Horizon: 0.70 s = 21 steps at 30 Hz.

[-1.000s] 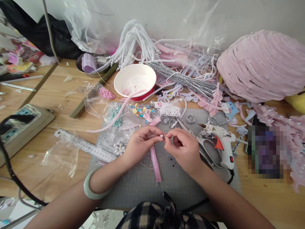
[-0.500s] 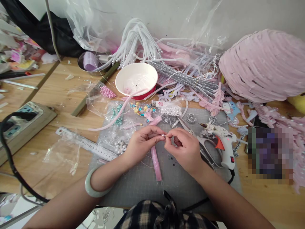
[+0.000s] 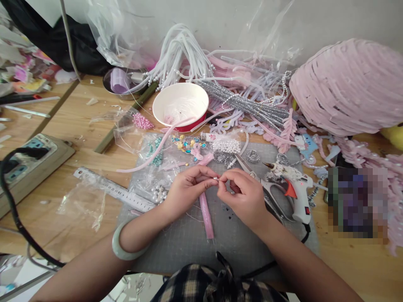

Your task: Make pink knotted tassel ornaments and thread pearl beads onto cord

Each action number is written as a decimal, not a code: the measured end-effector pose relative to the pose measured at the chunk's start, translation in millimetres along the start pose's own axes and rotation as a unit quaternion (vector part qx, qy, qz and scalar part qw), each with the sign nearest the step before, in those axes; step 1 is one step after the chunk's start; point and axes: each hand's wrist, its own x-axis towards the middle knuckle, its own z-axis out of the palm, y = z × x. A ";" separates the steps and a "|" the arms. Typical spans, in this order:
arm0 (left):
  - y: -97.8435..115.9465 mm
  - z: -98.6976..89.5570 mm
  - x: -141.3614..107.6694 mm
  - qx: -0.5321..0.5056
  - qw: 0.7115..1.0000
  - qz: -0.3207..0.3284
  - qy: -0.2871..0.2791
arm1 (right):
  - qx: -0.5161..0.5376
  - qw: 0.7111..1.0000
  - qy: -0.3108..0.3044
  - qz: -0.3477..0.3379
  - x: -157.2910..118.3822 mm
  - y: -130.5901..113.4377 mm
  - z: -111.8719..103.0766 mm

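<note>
My left hand [image 3: 192, 187] and my right hand [image 3: 242, 193] meet above the grey cutting mat [image 3: 176, 251]. Between their fingertips is a tiny whitish, shiny piece [image 3: 215, 178], perhaps a bead; its kind is too small to make out. Both hands are closed in a pinch, thumb against forefinger. Beneath them a pink glossy strip [image 3: 206, 216] lies on the mat, partly covered by my left hand. Silver scissors [image 3: 272, 191] lie partly behind my right hand, beside a white hot glue gun [image 3: 300, 197]. White pearl beads [image 3: 159, 193] lie left of my left hand.
A metal ruler [image 3: 113, 189] lies to the left, near a power strip [image 3: 31, 167]. Behind the mat stand a white-and-red bowl [image 3: 180, 102], silver pipe cleaners [image 3: 242, 102], white cords [image 3: 179, 50] and a big pink roll [image 3: 346, 88]. White beads [image 3: 225, 146] and blue-gold gems [image 3: 185, 144] lie on the mat.
</note>
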 end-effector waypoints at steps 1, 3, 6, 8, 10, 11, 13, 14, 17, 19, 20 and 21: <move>0.2 0.0 0.1 -0.003 1.000 0.001 0.001 | 0.001 1.000 0.000 0.001 0.0 0.0 0.2; 0.4 0.0 0.1 -0.004 1.000 0.002 0.002 | 0.005 1.000 0.000 0.009 0.3 -0.5 0.1; 0.4 0.2 0.2 0.005 1.000 -0.001 0.005 | 0.009 1.000 -0.005 0.024 1.1 -1.8 -0.5; 0.0 0.3 0.3 0.010 1.000 -0.002 0.004 | 0.012 0.999 -0.004 0.030 1.6 -2.6 -1.0; -0.6 0.4 0.5 0.010 1.000 -0.002 0.002 | 0.014 0.999 -0.003 0.032 2.0 -3.1 -1.1; -0.9 0.5 0.5 0.007 1.000 -0.001 0.002 | 0.013 0.999 -0.003 0.032 2.0 -3.3 -1.1; -1.2 0.6 0.5 0.001 1.000 0.001 0.002 | 0.009 0.999 -0.002 0.031 2.1 -3.3 -1.0; -1.2 0.6 0.4 -0.001 1.000 0.001 0.002 | 0.007 1.000 -0.001 0.030 2.0 -3.2 -0.9; -0.3 0.7 -0.1 -0.004 1.000 -0.001 0.003 | 0.002 1.000 0.004 0.027 2.0 -2.8 -0.9; 0.4 0.5 -0.5 -0.009 1.000 -0.001 0.003 | 0.000 1.000 0.005 0.025 2.3 -2.9 -1.0; 0.7 0.4 -0.6 -0.011 1.000 0.000 0.004 | -0.001 1.000 0.004 0.024 2.5 -3.1 -1.1; 0.8 0.4 -0.7 -0.011 1.000 0.000 0.003 | -0.002 1.000 0.003 0.024 2.7 -3.3 -1.2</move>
